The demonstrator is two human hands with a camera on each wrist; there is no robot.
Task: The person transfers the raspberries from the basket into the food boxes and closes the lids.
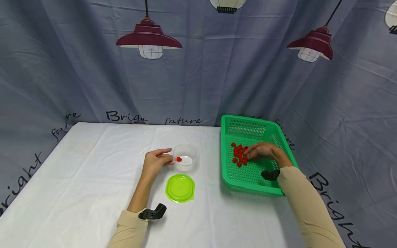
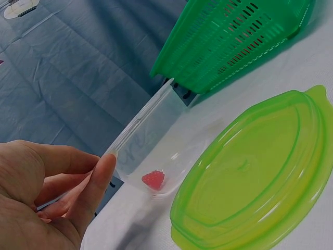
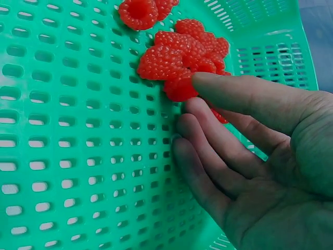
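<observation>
My left hand (image 1: 154,163) pinches the rim of a clear plastic bowl (image 1: 192,156) between thumb and fingers. One raspberry (image 2: 153,179) lies inside it. Just in front of the bowl, a green lid (image 1: 180,188) lies flat on the table. At the right, my right hand (image 1: 263,151) reaches down into a green basket (image 1: 227,174). Its thumb and fingertips meet around a raspberry (image 3: 180,88) at the edge of a cluster of raspberries (image 3: 177,49); part of the grip is hidden behind the thumb.
The table's white cloth (image 1: 93,179) spreads out left of the bowl. A grey printed curtain (image 1: 186,79) hangs along the back and right edges. The basket's raised walls surround the right hand.
</observation>
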